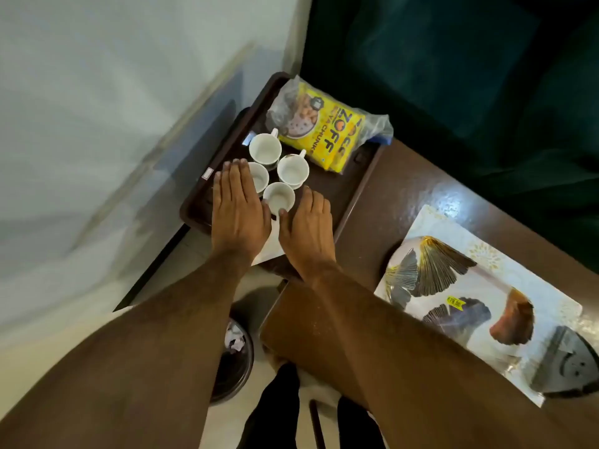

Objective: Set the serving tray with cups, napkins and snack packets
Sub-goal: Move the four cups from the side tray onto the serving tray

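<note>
Left hand: flat, fingers straight and together, palm down over the tray's near-left part, partly covering one cup; holding nothing.
Right hand: flat, palm down, fingers loosely spread, thumb tip touching the nearest cup; gripping nothing.
Dark brown rectangular plastic tray: on the brown glossy bench, at its far-left corner.
Four small white ceramic cups: upright, empty, clustered mid-tray, close together; nearest cup between the two hands.
Yellow snack packet in clear plastic wrap: lying flat at the tray's far end, just beside the cups.
White flat napkin: at the tray's near edge, mostly hidden under both hands.
Leaf-patterned white and gold pack: flat on the bench, right, well apart from the tray.
Dark round bin: on the floor below, crumpled paper inside.
</note>
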Motion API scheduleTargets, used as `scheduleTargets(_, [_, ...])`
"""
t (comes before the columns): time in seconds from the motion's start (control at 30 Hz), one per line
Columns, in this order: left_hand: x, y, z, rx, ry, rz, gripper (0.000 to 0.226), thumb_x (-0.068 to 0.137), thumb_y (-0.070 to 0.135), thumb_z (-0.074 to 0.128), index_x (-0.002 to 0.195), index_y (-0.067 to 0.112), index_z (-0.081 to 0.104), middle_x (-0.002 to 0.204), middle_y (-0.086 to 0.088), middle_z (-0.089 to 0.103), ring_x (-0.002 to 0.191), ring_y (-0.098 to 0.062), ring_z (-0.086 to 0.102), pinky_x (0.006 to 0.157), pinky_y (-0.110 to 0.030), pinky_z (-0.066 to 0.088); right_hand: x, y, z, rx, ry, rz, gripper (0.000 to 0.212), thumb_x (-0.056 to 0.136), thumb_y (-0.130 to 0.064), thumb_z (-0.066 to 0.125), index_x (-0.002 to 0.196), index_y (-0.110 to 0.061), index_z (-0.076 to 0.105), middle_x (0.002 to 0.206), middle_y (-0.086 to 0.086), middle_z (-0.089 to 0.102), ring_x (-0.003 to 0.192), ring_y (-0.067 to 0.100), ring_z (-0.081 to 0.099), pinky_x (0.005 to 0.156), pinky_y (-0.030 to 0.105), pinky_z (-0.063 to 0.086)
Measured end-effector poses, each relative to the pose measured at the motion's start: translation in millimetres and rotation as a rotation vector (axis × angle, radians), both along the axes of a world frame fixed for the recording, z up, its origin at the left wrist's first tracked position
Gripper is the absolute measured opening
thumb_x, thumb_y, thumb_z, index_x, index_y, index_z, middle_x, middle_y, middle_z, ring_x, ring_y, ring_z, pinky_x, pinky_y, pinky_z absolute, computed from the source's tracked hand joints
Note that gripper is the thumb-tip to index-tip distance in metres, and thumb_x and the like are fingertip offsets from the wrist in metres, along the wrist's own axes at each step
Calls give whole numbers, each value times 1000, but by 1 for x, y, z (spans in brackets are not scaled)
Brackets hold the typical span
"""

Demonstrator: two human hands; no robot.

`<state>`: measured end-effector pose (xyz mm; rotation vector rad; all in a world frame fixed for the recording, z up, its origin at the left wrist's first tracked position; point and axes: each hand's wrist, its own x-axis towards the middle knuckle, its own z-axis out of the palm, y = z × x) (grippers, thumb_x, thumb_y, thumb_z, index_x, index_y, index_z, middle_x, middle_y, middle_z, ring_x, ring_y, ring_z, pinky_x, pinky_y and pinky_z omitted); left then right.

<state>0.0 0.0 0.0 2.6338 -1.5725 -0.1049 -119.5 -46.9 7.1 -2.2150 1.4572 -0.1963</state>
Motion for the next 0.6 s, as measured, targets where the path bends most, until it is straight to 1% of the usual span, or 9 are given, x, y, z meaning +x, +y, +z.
scheduleTargets(0.07, [6, -4, -5, 9, 64, 64, 82, 98, 29, 59, 160, -1, 16, 165, -24, 30, 155, -38, 28, 129, -47, 22, 9, 2, -8, 28, -38, -49, 54, 96, -39, 61, 137, -6, 48, 126, 12, 57, 114, 27, 52, 97, 41, 49])
scheduleTargets(0.13, [8, -4, -12, 9, 100, 113, 80, 99, 28, 60, 160, -1, 18, 164, -23, 32, 154, -37, 31, 127, -46, 26, 15, 7, -11, 31, -36, -95, 47, 91, -40, 66, 122, -7, 53, 115, 11, 57, 107, 27, 53, 91, 43, 50])
scheduleTargets(0.2, [7, -2, -19, -3, 133, 183, 74, 100, 28, 62, 158, 0, 26, 159, -22, 41, 148, -35, 41, 123, -45, 35, 19, 9, -15, 49, -47, -178, 41, 86, -36, 72, 107, -7, 53, 106, 12, 57, 99, 28, 55, 86, 43, 50])
scheduleTargets(0.23, [7, -1, -21, -13, 139, 213, 67, 100, 28, 62, 154, 1, 33, 153, -21, 48, 143, -35, 47, 119, -45, 41, 19, 9, -17, 63, -51, -211, 39, 85, -34, 74, 103, -6, 53, 104, 13, 57, 97, 29, 55, 85, 43, 51])
scheduleTargets(0.3, [6, -1, -22, -23, 161, 250, 45, 103, 26, 59, 140, 1, 50, 137, -21, 61, 129, -35, 58, 109, -45, 48, 19, 8, -19, 89, -49, -236, 36, 86, -31, 74, 100, -4, 55, 101, 14, 60, 95, 31, 58, 82, 41, 51])
scheduleTargets(0.37, [5, -3, -22, -17, 191, 269, 29, 106, 23, 55, 124, 1, 62, 121, -21, 70, 115, -35, 65, 100, -45, 51, 18, 8, -20, 117, -65, -239, 30, 87, -29, 73, 97, -5, 60, 97, 13, 64, 90, 30, 61, 79, 38, 49])
scheduleTargets(0.47, [5, -5, -21, -29, 207, 279, 24, 106, 20, 55, 113, 1, 67, 109, -19, 74, 104, -33, 69, 93, -44, 54, 18, 10, -19, 160, -88, -250, 21, 91, -29, 70, 90, -8, 66, 88, 8, 68, 81, 23, 63, 74, 36, 53])
scheduleTargets(0.6, [4, -6, -19, -109, 282, 323, 22, 105, 20, 55, 110, 3, 68, 105, -17, 74, 99, -30, 70, 92, -44, 58, 20, 16, -23, 178, -130, -287, 23, 95, -27, 66, 83, -7, 71, 78, 7, 67, 69, 22, 63, 64, 37, 57])
